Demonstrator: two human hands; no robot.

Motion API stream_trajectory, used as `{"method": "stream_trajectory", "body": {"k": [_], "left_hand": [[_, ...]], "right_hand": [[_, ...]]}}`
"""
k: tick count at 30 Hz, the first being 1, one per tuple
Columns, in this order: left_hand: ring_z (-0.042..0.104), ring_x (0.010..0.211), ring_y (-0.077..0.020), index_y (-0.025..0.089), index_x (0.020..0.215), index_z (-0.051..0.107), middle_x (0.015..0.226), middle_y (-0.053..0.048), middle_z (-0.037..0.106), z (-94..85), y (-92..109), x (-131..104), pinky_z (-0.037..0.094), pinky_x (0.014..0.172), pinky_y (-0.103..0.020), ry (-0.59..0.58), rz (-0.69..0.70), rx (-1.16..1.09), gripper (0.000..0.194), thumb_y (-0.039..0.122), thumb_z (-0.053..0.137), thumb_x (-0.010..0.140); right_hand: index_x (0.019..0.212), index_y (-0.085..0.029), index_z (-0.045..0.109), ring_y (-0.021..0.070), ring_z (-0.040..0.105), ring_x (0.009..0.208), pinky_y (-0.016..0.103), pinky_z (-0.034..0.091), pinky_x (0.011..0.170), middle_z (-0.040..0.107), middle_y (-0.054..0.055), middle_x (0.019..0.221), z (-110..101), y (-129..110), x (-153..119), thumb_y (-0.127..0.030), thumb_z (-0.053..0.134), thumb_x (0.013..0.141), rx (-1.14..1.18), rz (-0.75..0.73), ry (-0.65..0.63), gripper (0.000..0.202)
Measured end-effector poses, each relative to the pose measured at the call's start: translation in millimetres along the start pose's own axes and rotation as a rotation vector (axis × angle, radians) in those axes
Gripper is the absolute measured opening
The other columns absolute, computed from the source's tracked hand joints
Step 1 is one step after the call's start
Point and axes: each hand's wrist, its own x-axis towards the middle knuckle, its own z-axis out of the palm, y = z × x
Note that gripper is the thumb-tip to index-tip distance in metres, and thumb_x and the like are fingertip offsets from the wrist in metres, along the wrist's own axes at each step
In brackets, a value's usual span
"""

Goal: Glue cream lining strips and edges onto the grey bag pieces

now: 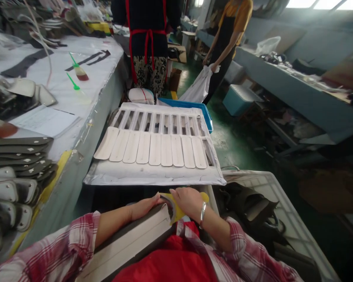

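Observation:
My right hand (188,200), with a silver bracelet at the wrist, is closed on a yellow piece (179,211) above my lap. Fingers of my left hand (145,205) press together at the left end of that yellow piece, by a dark curved strip; what they grip is too small to make out. A long white piece with a dark edge (135,243) lies slanted across my lap under my left forearm. Just beyond my hands, a row of several pale rounded strips (155,149) lies side by side on a white slotted board (129,172).
The worktable (91,84) on the left holds stacked dark pieces (17,150) and green-tipped bottles (81,72). A white crate (294,211) with dark pieces stands at the right. Beyond the board are a blue tray (207,117) and two people, one holding white cloth (198,86).

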Motion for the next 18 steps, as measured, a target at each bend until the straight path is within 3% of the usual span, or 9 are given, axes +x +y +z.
{"method": "stream_trajectory", "body": {"k": [5, 11, 15, 18], "left_hand": [[0.056, 0.095, -0.0227, 0.016, 0.115, 0.058, 0.103, -0.006, 0.065, -3.7, -4.9, -2.3, 0.032, 0.096, -0.039, 0.017, -0.126, -0.073, 0.075, 0.067, 0.013, 0.083], [0.062, 0.077, -0.0209, 0.009, 0.111, 0.059, 0.086, -0.011, 0.068, 1.8, -0.2, 1.4, 0.040, 0.085, -0.036, 0.053, -0.233, -0.465, 0.094, 0.076, 0.002, 0.075], [0.062, 0.075, -0.0218, 0.007, 0.117, 0.053, 0.086, -0.014, 0.068, 1.2, 2.4, 4.3, 0.043, 0.077, -0.034, 0.204, -0.149, -0.593, 0.095, 0.077, 0.005, 0.074], [0.062, 0.073, -0.0209, 0.009, 0.120, 0.050, 0.086, -0.012, 0.068, 0.4, 4.1, 1.7, 0.043, 0.074, -0.034, 0.220, -0.134, -0.560, 0.089, 0.075, 0.009, 0.077]], "right_hand": [[0.077, -0.018, 0.066, 0.0201, 0.061, 0.079, 0.032, 0.036, 0.073, 0.067, 0.008, 0.080, -5.8, -19.9, 5.9, -0.046, 0.023, 0.093, -0.070, -0.107, 0.051, 0.054], [0.074, -0.018, 0.068, 0.0199, 0.059, 0.079, 0.032, 0.032, 0.074, 0.067, 0.008, 0.078, -7.6, -26.6, 11.5, -0.045, 0.032, 0.091, -0.097, -0.144, 0.142, 0.047], [0.072, -0.018, 0.067, 0.0195, 0.058, 0.077, 0.033, 0.031, 0.071, 0.066, 0.007, 0.077, -5.8, -26.9, 12.3, -0.043, 0.031, 0.092, -0.105, -0.149, 0.171, 0.048], [0.072, -0.018, 0.068, 0.0185, 0.058, 0.074, 0.032, 0.030, 0.070, 0.066, 0.007, 0.074, -2.8, -27.8, 11.6, -0.042, 0.032, 0.091, -0.106, -0.149, 0.193, 0.047]]}}
